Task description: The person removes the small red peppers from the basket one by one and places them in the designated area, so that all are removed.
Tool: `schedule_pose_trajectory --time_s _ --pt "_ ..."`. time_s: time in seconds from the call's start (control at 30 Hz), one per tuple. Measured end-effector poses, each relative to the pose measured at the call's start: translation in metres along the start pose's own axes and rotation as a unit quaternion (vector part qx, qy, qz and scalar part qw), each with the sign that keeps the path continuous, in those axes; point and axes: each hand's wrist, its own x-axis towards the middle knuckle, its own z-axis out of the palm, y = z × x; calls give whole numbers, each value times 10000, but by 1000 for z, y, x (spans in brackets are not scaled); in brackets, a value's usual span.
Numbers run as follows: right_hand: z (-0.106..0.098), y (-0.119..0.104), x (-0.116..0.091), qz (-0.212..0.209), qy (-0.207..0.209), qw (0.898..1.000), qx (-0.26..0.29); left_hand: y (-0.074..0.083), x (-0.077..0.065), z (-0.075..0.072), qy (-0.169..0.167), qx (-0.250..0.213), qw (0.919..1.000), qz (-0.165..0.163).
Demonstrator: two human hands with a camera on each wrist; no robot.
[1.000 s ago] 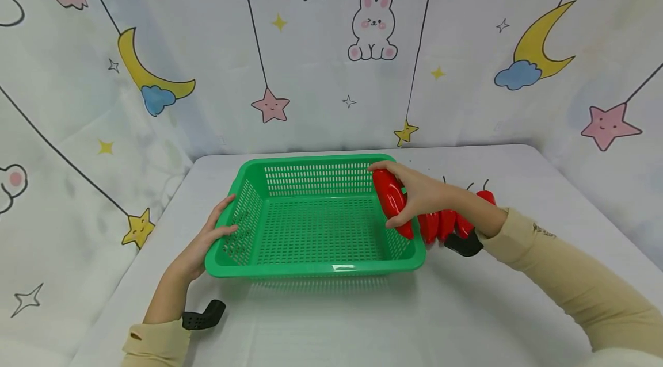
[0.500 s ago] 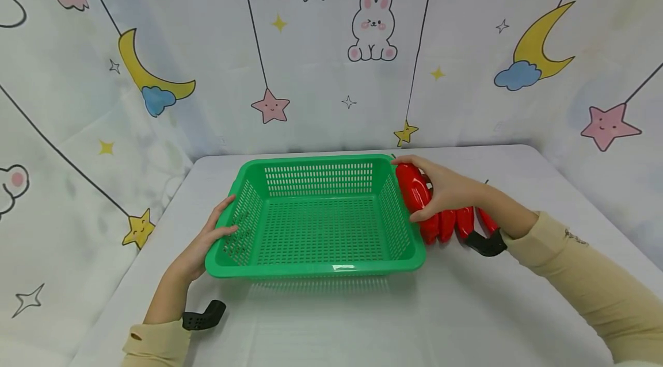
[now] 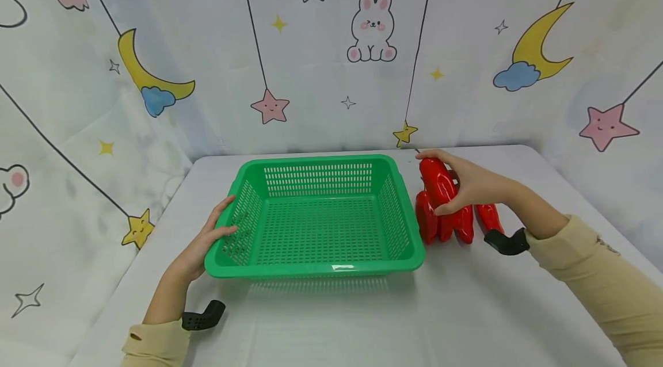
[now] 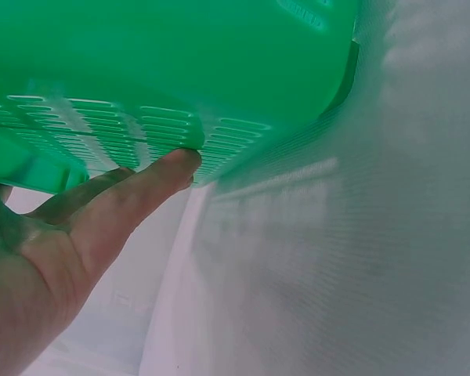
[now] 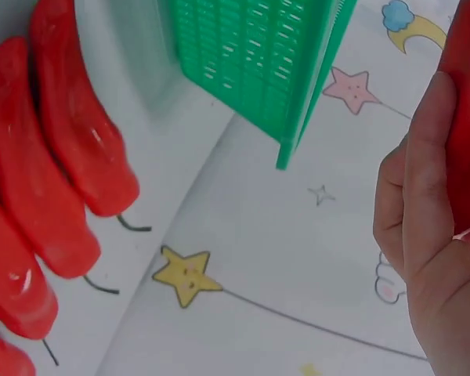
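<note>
A green slotted plastic basket [image 3: 311,269] stands in the middle of the table. My left hand [image 3: 199,243] rests at its left rim, with fingers extended against it. In the left wrist view, a straight finger [image 4: 153,184] touches the basket's slotted wall [image 4: 235,133]. To the right of the basket, my right hand [image 3: 476,180] holds a glossy red chili pepper [image 3: 437,180] between thumb and fingers, above other red peppers. At the right edge of the right wrist view, part of the held pepper shows beside the curled fingers [image 5: 427,172].
Several red peppers [image 3: 426,220] lie side by side right of the basket, partly hidden by my right hand. Their dark stems [image 5: 102,286] show in the right wrist view. A patterned cloth backdrop [image 3: 321,56] hangs behind the white table [image 3: 321,327].
My right hand has moved right with the pepper, from over the basket's right side to above the other peppers. The left hand and the basket have stayed put.
</note>
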Motion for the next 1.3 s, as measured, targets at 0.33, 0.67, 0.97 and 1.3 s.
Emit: schedule_pose_trajectory --time_s 0.33,0.67,0.97,1.3 --pt "-13 22 -18 395 108 9991 110 -1 0 0 -1 40 10000 -2" --pt "-25 32 -32 782 319 9964 78 -3 0 -2 28 82 9999 57" --pt "-42 43 -48 981 397 9943 -100 -2 0 -1 6 74 10000 42" --pt "-60 62 -65 1121 619 9915 -244 -1 0 -1 23 47 10000 22"
